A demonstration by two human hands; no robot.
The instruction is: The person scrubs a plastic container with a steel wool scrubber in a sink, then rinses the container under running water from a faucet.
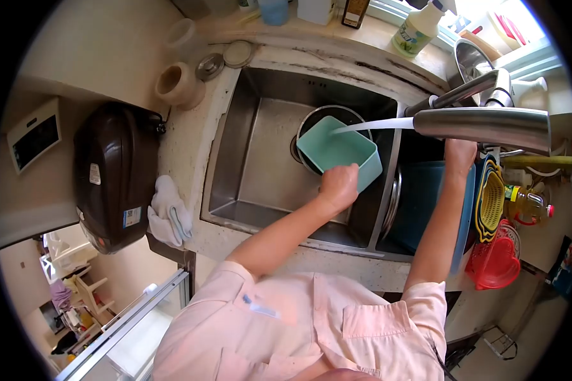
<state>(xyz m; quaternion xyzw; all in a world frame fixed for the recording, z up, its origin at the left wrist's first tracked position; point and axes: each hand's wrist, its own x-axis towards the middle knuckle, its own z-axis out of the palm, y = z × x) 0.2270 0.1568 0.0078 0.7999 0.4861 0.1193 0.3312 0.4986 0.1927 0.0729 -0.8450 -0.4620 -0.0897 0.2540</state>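
Note:
My left hand (340, 187) grips the near edge of a mint-green rectangular container (338, 149) over the steel sink (267, 130). The container is tilted, and a stream of water from the steel faucet (483, 125) runs into it. Under it a round metal-rimmed bowl or strainer (329, 109) shows in part. My right hand (460, 154) is raised beneath the faucet head, near the faucet base; its fingers are hidden, so what it touches cannot be made out. Below my right forearm a blue tub (419, 197) stands in the right basin.
Yellow and blue baskets (489, 200), a red colander (497, 257) and an oil bottle (527, 204) are at the right. A dark brown appliance (117, 178) and a white cloth (170, 213) lie left of the sink. A white bottle (418, 28) stands on the back ledge.

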